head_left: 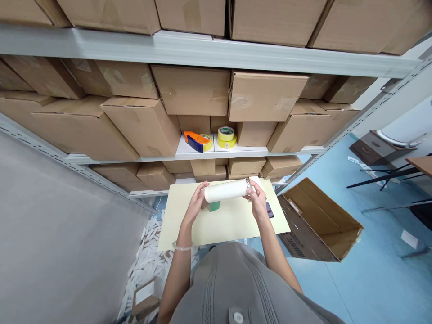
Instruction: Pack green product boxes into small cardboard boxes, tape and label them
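Note:
Held nearly level above the pale yellow board (189, 227) is a long white cylinder (226, 191) with a shiny, patterned band near its right end. I cannot make out exactly what it is. My left hand (196, 202) has its fingers closed around the left end. At the banded end, my right hand (257, 200) grips with thumb and fingers. A small green block or box (214, 206) sits on the board just below the cylinder, partly hidden by it. Beyond my right hand lies a dark phone-like slab (269, 210).
Cardboard boxes (194, 90) fill the metal shelves ahead. An orange and blue tape dispenser (196, 140) and yellow tape rolls (226, 137) rest on the middle shelf. An open carton (313, 225) stands right. White paper strips (146, 256) litter the floor at left, beside the wall.

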{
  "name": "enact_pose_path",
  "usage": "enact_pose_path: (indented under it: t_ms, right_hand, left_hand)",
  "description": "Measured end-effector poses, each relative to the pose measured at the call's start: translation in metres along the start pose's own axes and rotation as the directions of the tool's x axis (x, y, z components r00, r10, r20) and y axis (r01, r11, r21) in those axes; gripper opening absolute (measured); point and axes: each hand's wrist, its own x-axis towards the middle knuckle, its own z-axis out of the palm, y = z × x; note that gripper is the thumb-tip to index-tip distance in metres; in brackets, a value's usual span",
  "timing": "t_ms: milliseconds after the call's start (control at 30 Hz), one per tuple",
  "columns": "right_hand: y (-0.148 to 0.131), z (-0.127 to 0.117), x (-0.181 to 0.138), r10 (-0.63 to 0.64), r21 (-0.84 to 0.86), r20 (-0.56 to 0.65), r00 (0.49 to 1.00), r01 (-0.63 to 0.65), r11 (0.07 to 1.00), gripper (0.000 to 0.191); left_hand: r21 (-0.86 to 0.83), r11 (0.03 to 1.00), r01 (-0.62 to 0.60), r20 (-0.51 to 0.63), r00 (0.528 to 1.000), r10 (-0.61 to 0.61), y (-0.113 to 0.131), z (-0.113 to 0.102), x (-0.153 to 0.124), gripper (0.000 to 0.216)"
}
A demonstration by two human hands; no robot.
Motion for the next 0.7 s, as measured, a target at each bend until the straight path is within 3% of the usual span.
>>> enact_pose_path:
  t_ms: [67,133,233,333,500,567,700]
  right_hand:
    - [0.003,0.004,-0.001,0.111,0.154,-0.026,0.993,-0.106,0.982,0.044]
    - [0.009,0.01,-0.004,0.199,0.273,-0.031,0.979,-0.183,0.944,0.038]
    - [0.022,0.017,-0.01,0.329,0.4,-0.005,0.944,-0.299,0.866,0.031]
    - [0.037,0.014,-0.018,0.426,0.464,0.065,0.902,-0.406,0.788,0.027]
    - [0.049,-0.006,-0.033,0.487,0.291,0.3,0.82,-0.565,0.772,0.034]
    - [0.047,-0.008,-0.037,0.447,0.156,0.373,0.813,-0.529,0.834,0.051]
    - [0.032,0.005,-0.034,0.231,-0.033,0.425,0.875,-0.24,0.97,0.075]
  left_hand:
    - [-0.24,0.97,0.021,0.018,1.0,-0.018,0.02,0.002,-0.017,0.057]
    - [-0.339,0.941,0.002,0.002,1.0,-0.002,0.033,0.008,-0.031,0.065]
    - [-0.285,0.958,0.021,-0.022,0.999,-0.029,0.039,0.019,-0.041,0.082]
    - [-0.171,0.981,0.089,-0.108,0.988,-0.109,0.032,0.024,-0.04,0.083]
    - [-0.06,0.987,0.149,-0.217,0.963,-0.159,0.031,0.019,-0.033,0.071]
    - [-0.013,0.988,0.155,-0.231,0.961,-0.154,0.04,0.017,-0.028,0.069]
    - [0.058,0.99,0.127,-0.217,0.97,-0.111,0.069,0.016,-0.006,0.066]
